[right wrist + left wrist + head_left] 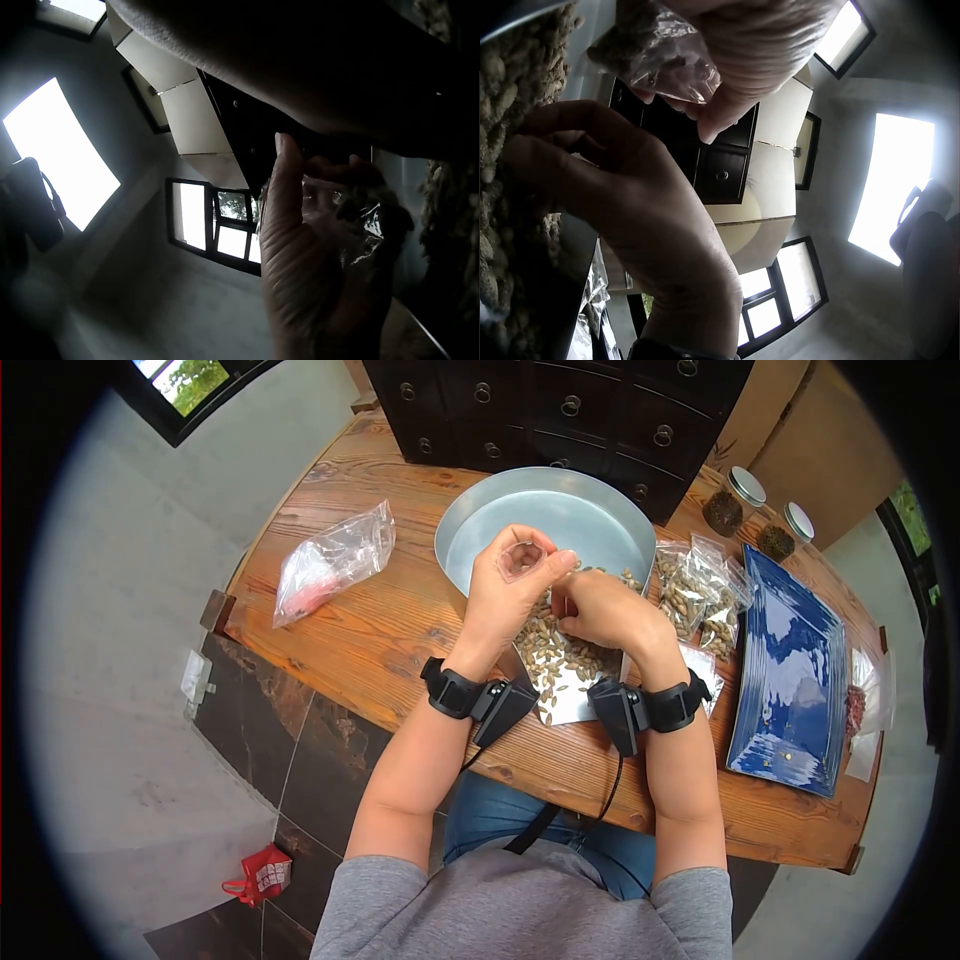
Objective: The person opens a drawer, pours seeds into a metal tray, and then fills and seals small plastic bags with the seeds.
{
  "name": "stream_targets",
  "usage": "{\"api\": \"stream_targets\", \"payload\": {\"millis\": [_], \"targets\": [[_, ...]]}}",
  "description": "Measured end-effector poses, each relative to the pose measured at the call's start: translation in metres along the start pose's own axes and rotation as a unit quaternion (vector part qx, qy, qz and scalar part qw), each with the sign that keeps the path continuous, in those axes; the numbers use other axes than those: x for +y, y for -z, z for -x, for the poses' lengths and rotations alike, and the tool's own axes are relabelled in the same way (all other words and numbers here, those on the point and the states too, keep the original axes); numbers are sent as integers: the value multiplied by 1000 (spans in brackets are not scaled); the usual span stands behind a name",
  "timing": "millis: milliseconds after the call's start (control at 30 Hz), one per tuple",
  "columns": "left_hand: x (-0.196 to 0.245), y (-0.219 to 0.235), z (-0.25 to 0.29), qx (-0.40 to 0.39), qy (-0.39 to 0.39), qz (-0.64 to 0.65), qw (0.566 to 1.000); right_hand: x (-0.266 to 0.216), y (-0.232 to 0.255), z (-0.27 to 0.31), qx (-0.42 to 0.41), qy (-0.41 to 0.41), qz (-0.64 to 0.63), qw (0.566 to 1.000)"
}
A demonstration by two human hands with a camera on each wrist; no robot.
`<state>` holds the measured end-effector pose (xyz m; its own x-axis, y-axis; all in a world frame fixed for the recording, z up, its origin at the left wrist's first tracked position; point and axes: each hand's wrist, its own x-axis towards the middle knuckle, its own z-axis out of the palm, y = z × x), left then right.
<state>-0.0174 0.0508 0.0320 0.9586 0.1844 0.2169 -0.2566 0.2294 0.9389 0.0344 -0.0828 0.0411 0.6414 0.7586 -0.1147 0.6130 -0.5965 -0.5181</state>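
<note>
A round metal pan (460,535) stands in front of me, its near part heaped with brown oval dried pods (552,655). My left hand (495,595) holds a small clear plastic bag (520,560) above the pan, thumb and fingers curled round its mouth. Dark pieces show through the plastic in the left wrist view, in the lower part of the bag (667,64). My right hand (610,610) is bent down over the pods, right of the left hand. In the left wrist view its fingers (562,124) curl into the heap, with the tips hidden among the pods.
Filled clear bags (695,585) lie right of the pan, beside a blue rectangular plate (790,670). Two lidded jars (725,510) stand behind. A plastic bag with something pink (335,565) lies left. A black drawer cabinet (550,405) rises at the table's back.
</note>
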Motion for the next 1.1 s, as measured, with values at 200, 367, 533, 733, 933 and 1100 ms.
{"api": "stream_targets", "payload": {"millis": [200, 367, 533, 733, 933, 1100], "targets": [[-2, 1, -1, -8, -7, -9, 1000, 2, 9, 0, 66, 10, -16, 998], [-2, 0, 0, -18, 5, -52, 998, -9, 40, 14, 206, 26, -86, 974], [-2, -1, 1, -91, 3, -81, 993, -31, 47, 21, 291, 147, -132, 936], [2, -2, 4, -100, 25, -76, 992, -39, 38, 20, 246, 224, -114, 936], [8, -3, 4, -108, 39, 4, 993, -40, 41, 21, 246, 216, -139, 935], [3, -1, 0, -49, 19, 95, 994, -36, 44, 19, 336, 164, -126, 919]]}}
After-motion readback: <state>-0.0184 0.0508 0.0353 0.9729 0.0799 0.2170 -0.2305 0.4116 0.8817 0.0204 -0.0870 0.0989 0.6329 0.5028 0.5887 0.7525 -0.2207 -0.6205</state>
